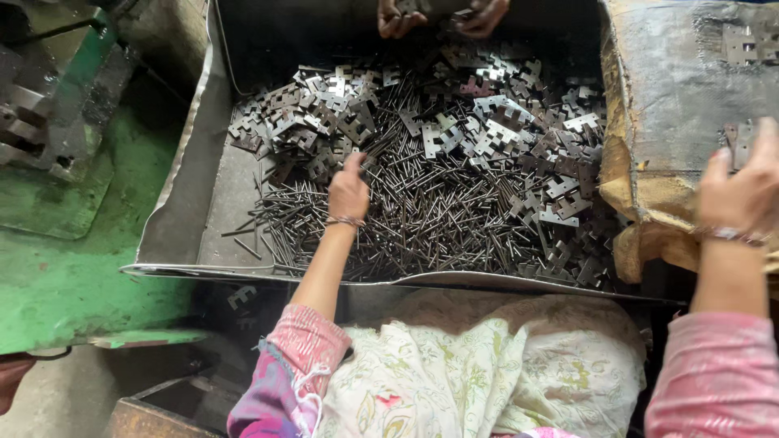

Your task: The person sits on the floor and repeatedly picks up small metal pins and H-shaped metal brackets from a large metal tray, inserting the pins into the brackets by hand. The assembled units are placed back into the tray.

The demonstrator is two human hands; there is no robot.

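My left hand (349, 188) reaches into a large metal tray (187, 207) and rests, fingers curled down, on a heap of thin metal pins (422, 219). Flat notched hinge plates (503, 122) are piled behind and to the right of the pins. My right hand (742, 191) is over a sack-covered block (673, 113) at the right, fingers closed around a small stack of hinge plates (742, 142). Both wrists wear thread bracelets.
Another person's two hands (442, 16) work at the tray's far edge. More hinge plates (751, 40) lie on the block's far corner. A green machine base (73, 243) stands left. A floral cloth (487, 365) covers my lap, and a dark box (162, 405) sits below left.
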